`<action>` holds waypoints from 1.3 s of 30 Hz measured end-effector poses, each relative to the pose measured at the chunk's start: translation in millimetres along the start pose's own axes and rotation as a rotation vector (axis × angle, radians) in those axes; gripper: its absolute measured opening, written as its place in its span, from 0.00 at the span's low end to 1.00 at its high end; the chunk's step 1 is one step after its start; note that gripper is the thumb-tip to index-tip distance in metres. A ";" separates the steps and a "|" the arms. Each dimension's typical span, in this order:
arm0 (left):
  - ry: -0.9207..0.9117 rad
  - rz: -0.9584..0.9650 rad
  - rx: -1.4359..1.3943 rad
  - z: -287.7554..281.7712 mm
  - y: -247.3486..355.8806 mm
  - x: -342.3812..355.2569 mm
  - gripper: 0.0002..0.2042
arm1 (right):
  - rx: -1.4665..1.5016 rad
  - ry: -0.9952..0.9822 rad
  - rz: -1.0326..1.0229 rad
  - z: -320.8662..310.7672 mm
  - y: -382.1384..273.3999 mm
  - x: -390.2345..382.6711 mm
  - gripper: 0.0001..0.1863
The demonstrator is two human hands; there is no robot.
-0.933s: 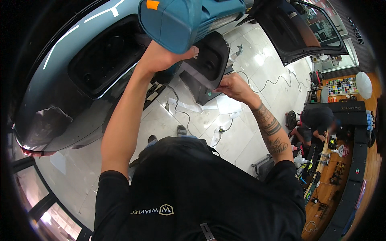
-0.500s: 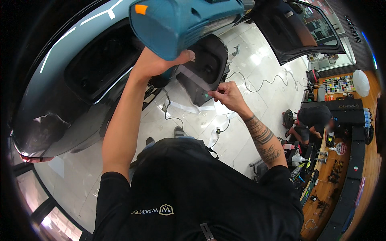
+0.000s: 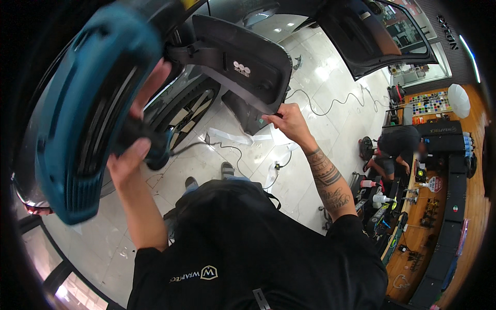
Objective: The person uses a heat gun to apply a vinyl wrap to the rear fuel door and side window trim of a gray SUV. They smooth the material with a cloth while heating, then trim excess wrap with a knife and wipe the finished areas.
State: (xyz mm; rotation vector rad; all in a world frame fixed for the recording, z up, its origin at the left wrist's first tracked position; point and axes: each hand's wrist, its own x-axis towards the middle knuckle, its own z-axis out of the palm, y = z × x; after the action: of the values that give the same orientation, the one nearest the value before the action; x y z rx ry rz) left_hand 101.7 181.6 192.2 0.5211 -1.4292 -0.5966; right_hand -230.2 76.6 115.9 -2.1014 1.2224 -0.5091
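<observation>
Black short-sleeved shirt [image 3: 258, 232] with pale chest logo [image 3: 208, 273]; right forearm [image 3: 330, 181] tattooed in dark bands; grey shoes [image 3: 227, 171].

The blue tool [image 3: 95, 119] is blurry. It hides part of the left hand [image 3: 125, 165] and much of the car [image 3: 182, 84]. The shirt [image 3: 248, 232] runs off the bottom edge.

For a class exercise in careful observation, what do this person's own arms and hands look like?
The sleeves are short and black. The left hand and right hand are ungloved. The right forearm carries dark tattoos: patterned bands lower down, script-like lines further up. None shows on the left forearm.
</observation>
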 end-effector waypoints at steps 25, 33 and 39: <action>0.190 -0.724 -0.834 -7.9 74.5 -149.6 0.45 | 0.154 -0.001 0.293 -8.1 -39.0 -7.8 0.13; 0.203 -0.693 -1.516 14.4 63.4 -157.2 0.45 | 0.291 -0.066 0.253 -1.3 -9.7 -36.9 0.14; 0.223 -0.504 -1.530 26.9 51.8 -137.2 0.43 | 0.204 0.315 0.458 48.2 59.0 -80.3 0.24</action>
State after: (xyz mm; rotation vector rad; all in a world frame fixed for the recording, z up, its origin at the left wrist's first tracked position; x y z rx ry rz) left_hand 72.2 311.8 125.6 -0.3149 -0.3107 -1.7145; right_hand -276.8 141.6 39.4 -1.5418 1.6929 -0.7316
